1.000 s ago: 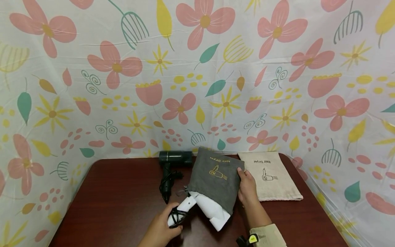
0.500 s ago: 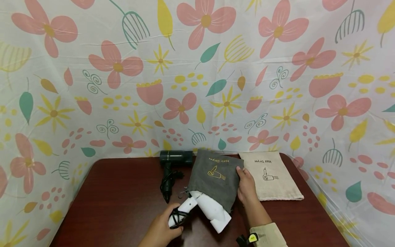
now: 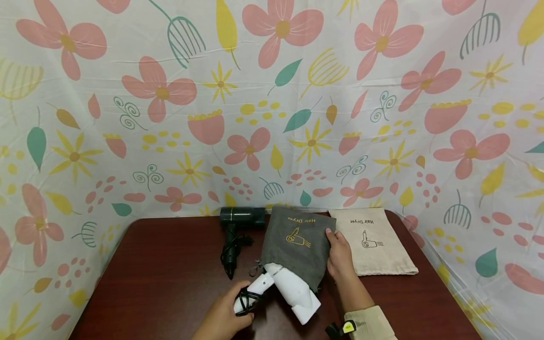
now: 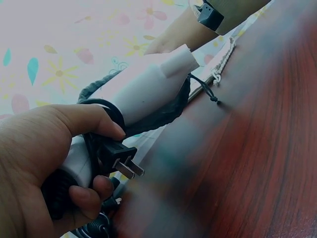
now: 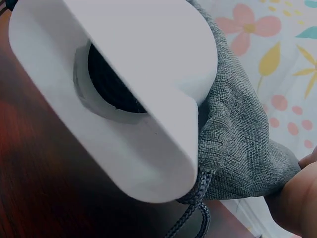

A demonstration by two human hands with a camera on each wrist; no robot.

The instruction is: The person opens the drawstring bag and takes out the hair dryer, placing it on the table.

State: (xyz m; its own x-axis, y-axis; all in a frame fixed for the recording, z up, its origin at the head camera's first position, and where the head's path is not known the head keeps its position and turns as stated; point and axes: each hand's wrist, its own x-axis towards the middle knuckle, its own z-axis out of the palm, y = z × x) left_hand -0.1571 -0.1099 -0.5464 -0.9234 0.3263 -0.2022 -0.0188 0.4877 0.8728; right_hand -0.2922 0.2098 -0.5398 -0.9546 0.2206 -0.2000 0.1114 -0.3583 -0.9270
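My left hand point(image 3: 227, 309) grips the handle of a white hair dryer point(image 3: 293, 290), its black cord point(image 3: 245, 302) wound round that handle. In the left wrist view the two-pin plug point(image 4: 119, 157) pokes out beside my fingers. The dryer's nozzle end is outside the grey drawstring bag point(image 3: 295, 243), while its other end is hidden in the bag's mouth. My right hand point(image 3: 341, 257) pinches the bag by its right edge. A dark drawstring point(image 5: 198, 210) hangs from the mouth in the right wrist view.
A dark green hair dryer point(image 3: 242, 217) with its cord wrapped lies at the back of the brown table point(image 3: 161, 274). At the right a beige bag point(image 3: 374, 243) printed "Hair Dryer" lies flat. A flowered cloth point(image 3: 272, 118) hangs behind the table.
The white hair dryer shows more of its body outside the grey bag, having shifted slightly down and right. The bag's printed face has tilted a little; both hands keep their holds.
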